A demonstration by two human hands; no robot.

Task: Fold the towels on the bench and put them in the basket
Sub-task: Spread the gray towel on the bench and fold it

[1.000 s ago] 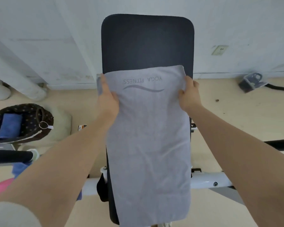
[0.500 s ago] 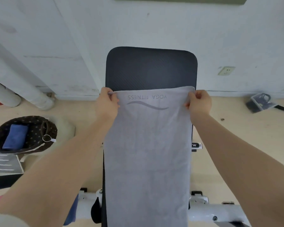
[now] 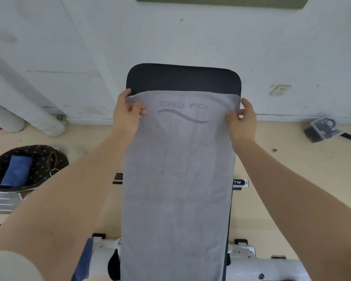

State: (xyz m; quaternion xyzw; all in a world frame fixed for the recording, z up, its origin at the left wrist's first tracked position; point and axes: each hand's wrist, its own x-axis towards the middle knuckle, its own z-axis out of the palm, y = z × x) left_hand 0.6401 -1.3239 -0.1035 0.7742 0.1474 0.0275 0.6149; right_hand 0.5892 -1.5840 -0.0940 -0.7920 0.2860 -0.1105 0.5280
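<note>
basket (image 3: 49,157): at 9 o'clock on the floor, holding a folded blue towel (image 3: 16,171). left hand (image 3: 126,116): fingers pinched the far left corner of the grey towel (image 3: 176,179). towel lay lengthwise on the counter (image 3: 182,78), long axis 12 to 6, running back from both hands alike. right hand (image 3: 242,120): fingers pinched the far right corner. near end cut off.

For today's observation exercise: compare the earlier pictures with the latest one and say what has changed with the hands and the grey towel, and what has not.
Both hands have shifted their hold: a second ago they lay curled over the grey towel at its far corners; now the left hand and right hand pinch those corners with fingertips. The towel's far edge stays near the far end of the bench. The blue towel remains in the basket.
</note>
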